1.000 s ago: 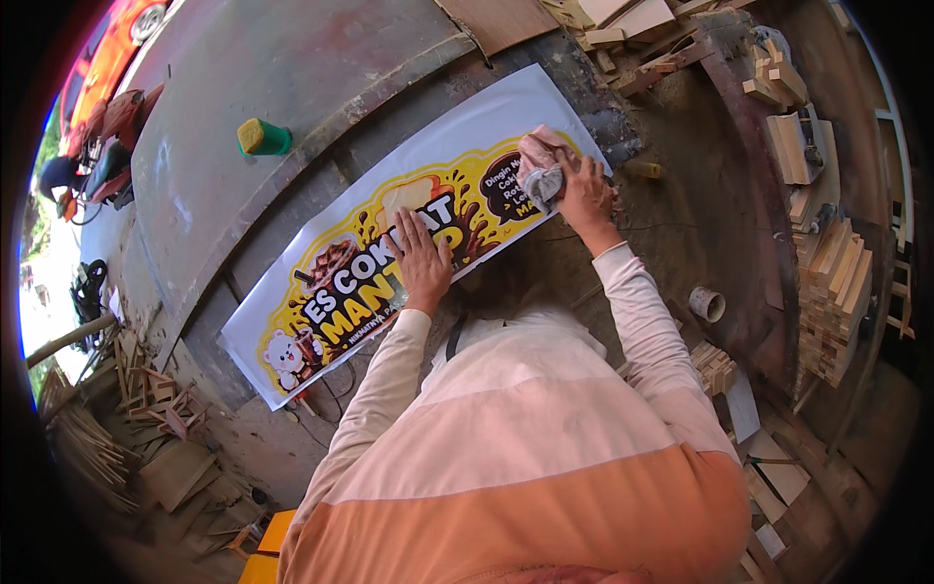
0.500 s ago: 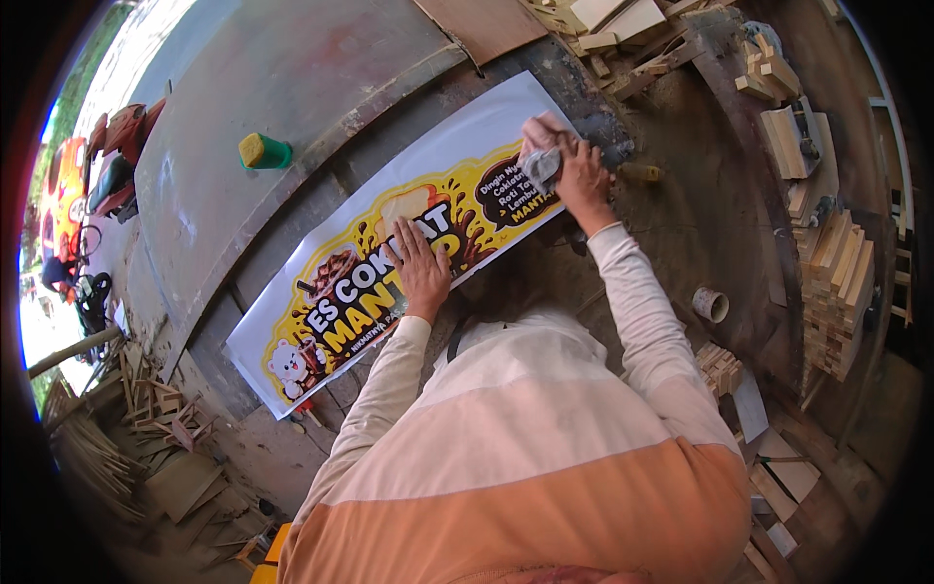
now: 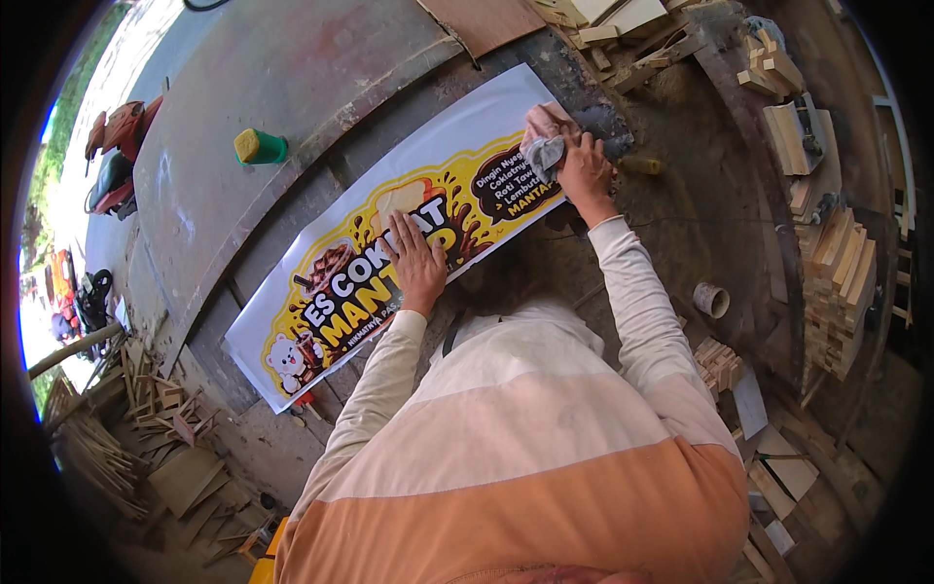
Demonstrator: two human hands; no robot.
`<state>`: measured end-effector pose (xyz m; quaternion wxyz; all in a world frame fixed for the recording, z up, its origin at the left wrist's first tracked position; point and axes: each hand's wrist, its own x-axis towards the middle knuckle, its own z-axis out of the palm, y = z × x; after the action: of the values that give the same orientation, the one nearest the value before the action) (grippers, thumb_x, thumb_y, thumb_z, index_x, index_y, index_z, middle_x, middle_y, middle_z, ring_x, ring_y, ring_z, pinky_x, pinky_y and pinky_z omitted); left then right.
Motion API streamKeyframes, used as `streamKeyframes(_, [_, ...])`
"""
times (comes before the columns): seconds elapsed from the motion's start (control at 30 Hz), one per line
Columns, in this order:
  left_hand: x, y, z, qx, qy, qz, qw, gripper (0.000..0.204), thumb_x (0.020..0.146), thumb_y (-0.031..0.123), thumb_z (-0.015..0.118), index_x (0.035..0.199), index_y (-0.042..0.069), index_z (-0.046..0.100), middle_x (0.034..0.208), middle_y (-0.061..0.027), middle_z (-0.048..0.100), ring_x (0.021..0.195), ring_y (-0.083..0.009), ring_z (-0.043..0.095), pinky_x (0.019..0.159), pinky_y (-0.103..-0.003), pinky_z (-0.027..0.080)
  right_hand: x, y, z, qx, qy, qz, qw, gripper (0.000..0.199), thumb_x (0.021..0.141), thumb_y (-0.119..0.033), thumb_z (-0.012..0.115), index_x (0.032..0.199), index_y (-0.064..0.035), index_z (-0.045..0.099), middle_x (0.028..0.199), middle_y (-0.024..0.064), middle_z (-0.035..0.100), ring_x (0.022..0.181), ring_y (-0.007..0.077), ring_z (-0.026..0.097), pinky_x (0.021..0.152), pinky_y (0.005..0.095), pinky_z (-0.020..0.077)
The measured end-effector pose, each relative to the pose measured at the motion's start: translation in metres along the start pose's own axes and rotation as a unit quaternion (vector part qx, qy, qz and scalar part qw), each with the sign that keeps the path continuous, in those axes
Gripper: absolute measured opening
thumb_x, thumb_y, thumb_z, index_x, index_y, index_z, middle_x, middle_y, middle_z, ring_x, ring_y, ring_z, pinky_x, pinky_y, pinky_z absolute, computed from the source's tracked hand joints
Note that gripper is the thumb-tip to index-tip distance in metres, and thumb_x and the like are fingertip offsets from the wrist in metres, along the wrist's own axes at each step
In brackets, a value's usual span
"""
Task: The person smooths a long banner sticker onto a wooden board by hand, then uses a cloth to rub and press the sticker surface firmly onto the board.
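A long white banner sticker [image 3: 467, 119] with a yellow and brown printed design lies slantwise across the dark workbench [image 3: 226, 343]. My left hand [image 3: 418, 265] rests flat on its middle, fingers spread over the printed lettering. At the banner's right end, my right hand [image 3: 587, 175] is closed on a bunched pink and grey cloth [image 3: 545, 134], which presses on the banner's surface near the corner. Part of the right fingers is hidden by the cloth.
A green bottle with a yellow top [image 3: 261, 147] is on the large grey board [image 3: 321, 68] beyond the banner. Stacked wood strips [image 3: 837, 282] stand at the right, near a white cup-like container [image 3: 711, 301]. Scrap wood [image 3: 107, 457] lies at the lower left. Motorcycles [image 3: 122, 161] are parked at the far left.
My right hand and the cloth have shifted slightly at the banner's right end, and the cloth looks sharper now. The left hand stays in place. Outside at the left, the orange-red vehicle has moved.
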<state>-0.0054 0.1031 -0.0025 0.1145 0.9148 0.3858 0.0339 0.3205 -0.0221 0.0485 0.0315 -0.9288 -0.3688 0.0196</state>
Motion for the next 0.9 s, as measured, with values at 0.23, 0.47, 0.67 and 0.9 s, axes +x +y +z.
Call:
streamKeyframes(0.23, [-0.001, 0.001, 0.005, -0.001, 0.009, 0.002, 1.000, 0.076, 0.105, 0.039, 0.039, 0.159, -0.010, 0.020, 0.171, -0.0253, 0.011, 0.160, -0.0359, 0.004, 0.126, -0.059, -0.004, -0.030, -0.004, 0.009, -0.014, 0.022, -0.052, 0.998, 0.069, 0.079, -0.016, 0.079, 0.144, -0.0165, 0.057, 0.120, 0.0145, 0.058, 0.115, 0.0381, 0.058, 0.086, 0.0467, 0.0599])
streamKeyframes(0.47, [-0.006, -0.001, 0.004, 0.003, 0.010, -0.001, 1.000, 0.076, 0.105, 0.040, 0.040, 0.159, -0.010, 0.020, 0.171, -0.0246, 0.011, 0.161, -0.0356, 0.003, 0.126, -0.058, -0.004, -0.039, -0.005, -0.001, -0.009, -0.009, -0.078, 0.997, 0.057, 0.082, -0.015, 0.075, 0.137, -0.0144, 0.062, 0.120, 0.0140, 0.058, 0.113, 0.0358, 0.059, 0.085, 0.0460, 0.0603])
streamKeyframes(0.67, [-0.002, -0.001, 0.005, 0.010, 0.009, 0.003, 1.000, 0.076, 0.105, 0.039, 0.040, 0.159, -0.011, 0.020, 0.171, -0.0247, 0.010, 0.160, -0.0360, 0.003, 0.125, -0.058, -0.004, -0.035, -0.010, 0.002, -0.004, -0.009, -0.058, 0.998, 0.062, 0.082, -0.016, 0.075, 0.141, -0.0138, 0.059, 0.121, 0.0150, 0.059, 0.115, 0.0370, 0.059, 0.086, 0.0469, 0.0597])
streamKeyframes(0.9, [0.002, -0.002, 0.005, 0.007, 0.005, 0.006, 1.000, 0.076, 0.105, 0.039, 0.039, 0.159, -0.010, 0.018, 0.171, -0.0248, 0.010, 0.160, -0.0362, 0.003, 0.125, -0.059, -0.005, -0.029, -0.008, 0.007, 0.011, -0.001, -0.020, 1.000, 0.061, 0.082, -0.013, 0.072, 0.142, -0.0141, 0.058, 0.122, 0.0158, 0.057, 0.116, 0.0383, 0.058, 0.084, 0.0479, 0.0604])
